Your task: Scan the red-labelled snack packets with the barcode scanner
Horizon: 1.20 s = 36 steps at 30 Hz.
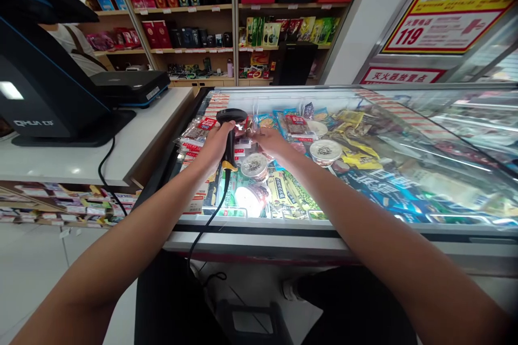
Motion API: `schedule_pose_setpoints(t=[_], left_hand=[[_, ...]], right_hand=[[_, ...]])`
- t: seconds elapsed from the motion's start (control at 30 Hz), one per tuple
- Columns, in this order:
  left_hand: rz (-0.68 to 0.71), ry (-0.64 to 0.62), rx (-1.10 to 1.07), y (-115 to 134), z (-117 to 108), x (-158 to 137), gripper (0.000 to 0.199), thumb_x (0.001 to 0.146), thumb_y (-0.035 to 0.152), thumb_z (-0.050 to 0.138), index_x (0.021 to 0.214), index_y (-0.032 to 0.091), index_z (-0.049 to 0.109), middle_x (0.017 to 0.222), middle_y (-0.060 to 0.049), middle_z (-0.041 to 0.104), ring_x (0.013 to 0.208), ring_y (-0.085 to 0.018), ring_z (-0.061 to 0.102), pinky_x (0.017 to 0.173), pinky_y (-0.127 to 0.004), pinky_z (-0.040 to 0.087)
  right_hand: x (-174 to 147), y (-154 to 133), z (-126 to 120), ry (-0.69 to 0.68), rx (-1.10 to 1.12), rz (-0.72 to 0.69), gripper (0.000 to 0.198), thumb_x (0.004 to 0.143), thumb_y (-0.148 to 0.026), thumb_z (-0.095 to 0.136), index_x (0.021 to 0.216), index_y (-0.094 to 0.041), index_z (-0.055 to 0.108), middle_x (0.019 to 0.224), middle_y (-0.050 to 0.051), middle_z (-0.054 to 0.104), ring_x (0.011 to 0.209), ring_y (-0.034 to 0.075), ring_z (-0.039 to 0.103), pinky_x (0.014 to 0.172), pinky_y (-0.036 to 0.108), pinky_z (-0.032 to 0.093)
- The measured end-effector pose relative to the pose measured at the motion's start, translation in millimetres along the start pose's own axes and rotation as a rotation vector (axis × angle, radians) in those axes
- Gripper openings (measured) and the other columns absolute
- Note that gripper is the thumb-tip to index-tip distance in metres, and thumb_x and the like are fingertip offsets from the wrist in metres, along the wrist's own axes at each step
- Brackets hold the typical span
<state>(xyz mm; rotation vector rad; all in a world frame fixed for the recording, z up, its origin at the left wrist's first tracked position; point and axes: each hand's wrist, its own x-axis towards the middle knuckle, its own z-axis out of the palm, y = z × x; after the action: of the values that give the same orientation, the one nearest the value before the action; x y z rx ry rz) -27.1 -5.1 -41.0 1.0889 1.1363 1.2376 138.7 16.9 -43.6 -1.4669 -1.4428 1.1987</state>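
My left hand (217, 143) is closed around the handle of a black barcode scanner (231, 151), whose round head points away from me. The scanner's cord runs down over the freezer's front edge. Beside it, my right hand (270, 140) pinches the edge of a clear plastic food package (244, 128) with dark contents and red print. The scanner head partly hides this package. Similar red-labelled packages (196, 132) lie to the left of my left hand, and another package (297, 125) lies beyond my right hand. Lidded cups (254, 166) sit close below both hands.
The chest freezer (259, 240) holds many bagged foods, including yellow bags (358, 151) and blue bags (384, 194). At left, a counter (156, 126) carries a checkout terminal (52, 91) and a scale (129, 86). Stocked shelves stand behind. A person (76, 46) is partly visible.
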Motion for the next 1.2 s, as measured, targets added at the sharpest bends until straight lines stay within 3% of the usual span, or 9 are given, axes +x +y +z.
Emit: schedule_pose_setpoints(t=[0.13,0.27,0.53,0.73,0.97,1.1,1.2], left_hand=[[-0.039,-0.071,0.012,7.5,-1.9,-7.4,0.036,0.082,0.054,0.061,0.088,0.019,0.066,0.082,-0.006,0.073,0.057,-0.016,0.063,0.050,-0.027,0.047],[-0.056,-0.236,0.068,18.8,-2.8,-19.9,0.036,0.083,0.054,0.059,0.079,0.019,0.065,0.067,-0.003,0.064,0.047,-0.014,0.054,0.044,-0.027,0.044],[-0.093,-0.420,0.230,28.9,-11.5,-25.6,0.039,0.084,0.057,0.062,0.080,0.018,0.066,0.066,-0.004,0.065,0.050,-0.014,0.055,0.046,-0.026,0.044],[0.012,-0.351,0.284,27.0,-16.0,-18.3,0.039,0.084,0.055,0.062,0.078,0.017,0.069,0.068,-0.005,0.066,0.054,-0.013,0.056,0.049,-0.025,0.043],[0.001,-0.352,0.301,29.6,-14.6,-19.6,0.038,0.082,0.056,0.062,0.075,0.018,0.066,0.066,-0.005,0.064,0.053,-0.014,0.053,0.049,-0.026,0.042],[0.008,-0.250,0.237,33.3,-14.2,-20.6,0.038,0.082,0.056,0.063,0.079,0.018,0.066,0.071,-0.005,0.065,0.055,-0.014,0.055,0.049,-0.026,0.042],[-0.031,-0.153,0.153,38.5,-14.2,-19.5,0.035,0.082,0.054,0.061,0.082,0.019,0.063,0.070,-0.004,0.062,0.053,-0.013,0.051,0.048,-0.026,0.040]], right_hand=[[6.7,11.8,-15.1,0.036,0.219,-0.086,0.017,0.097,-0.022,0.064,0.083,-0.022,0.054,0.074,-0.001,0.066,0.071,0.016,0.074,0.077,0.031,0.059],[19.4,23.2,-31.7,0.085,0.219,-0.220,0.013,0.093,-0.025,0.064,0.084,-0.023,0.055,0.090,-0.001,0.069,0.083,0.016,0.074,0.084,0.033,0.061],[29.4,30.0,-45.2,0.077,0.187,-0.219,0.013,0.087,-0.027,0.064,0.081,-0.024,0.053,0.090,-0.001,0.066,0.082,0.015,0.072,0.083,0.033,0.060],[33.0,30.4,-49.8,0.090,0.184,-0.218,0.020,0.084,-0.027,0.066,0.077,-0.023,0.048,0.095,0.000,0.068,0.082,0.016,0.070,0.085,0.035,0.058],[32.7,28.3,-46.9,0.106,0.212,-0.298,0.020,0.081,-0.024,0.064,0.071,-0.023,0.047,0.086,0.000,0.063,0.082,0.015,0.063,0.083,0.034,0.058],[35.7,27.1,-64.7,0.350,-0.079,-0.311,0.016,0.087,-0.029,0.056,0.075,-0.025,0.048,0.077,0.002,0.060,0.075,0.019,0.062,0.079,0.036,0.056],[41.4,32.4,-94.4,0.572,-0.288,-0.287,0.015,0.089,-0.027,0.054,0.074,-0.024,0.051,0.075,0.006,0.059,0.084,0.027,0.064,0.088,0.046,0.053]])
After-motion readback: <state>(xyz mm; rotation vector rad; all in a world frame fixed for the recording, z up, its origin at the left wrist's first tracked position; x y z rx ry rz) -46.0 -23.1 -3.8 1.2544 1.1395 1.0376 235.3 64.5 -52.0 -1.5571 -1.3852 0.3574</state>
